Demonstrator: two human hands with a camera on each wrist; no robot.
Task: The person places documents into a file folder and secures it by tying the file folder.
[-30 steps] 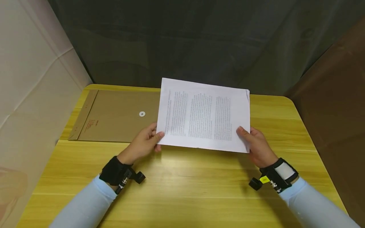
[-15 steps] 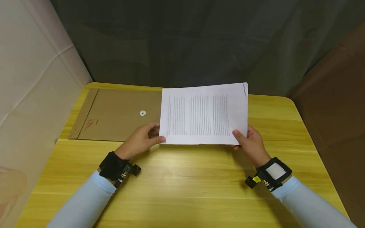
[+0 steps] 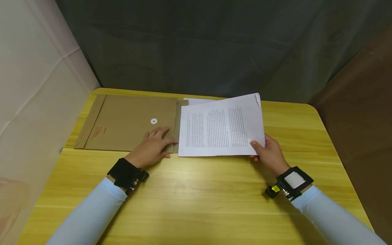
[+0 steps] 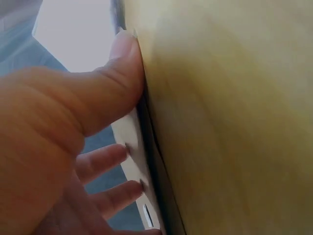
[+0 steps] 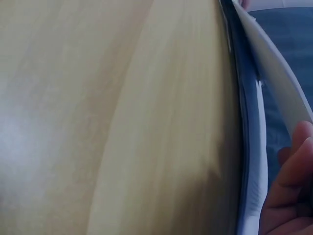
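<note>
A stack of white printed sheets (image 3: pixel 220 127) lies slanted on the yellow table, its left edge over the flap of a brown envelope (image 3: pixel 125 122). My right hand (image 3: pixel 261 150) pinches the stack's near right corner, thumb on top. In the right wrist view the sheets (image 5: pixel 274 66) curve up above my fingers (image 5: pixel 293 166). My left hand (image 3: pixel 160 139) rests flat on the envelope's right end, fingers straight, thumb beside the flap. In the left wrist view my thumb (image 4: pixel 124 63) lies against the envelope's edge. A white string button (image 3: pixel 153 121) sits just beyond my left fingers.
The wooden table (image 3: pixel 196 194) ends at a dark curtain (image 3: pixel 196 47) behind. A pale cloth wall (image 3: pixel 33 85) stands to the left and a brown one (image 3: pixel 361 102) to the right.
The sheets came down from being held up by both hands to lying on the table. My left hand let go of them and moved onto the envelope.
</note>
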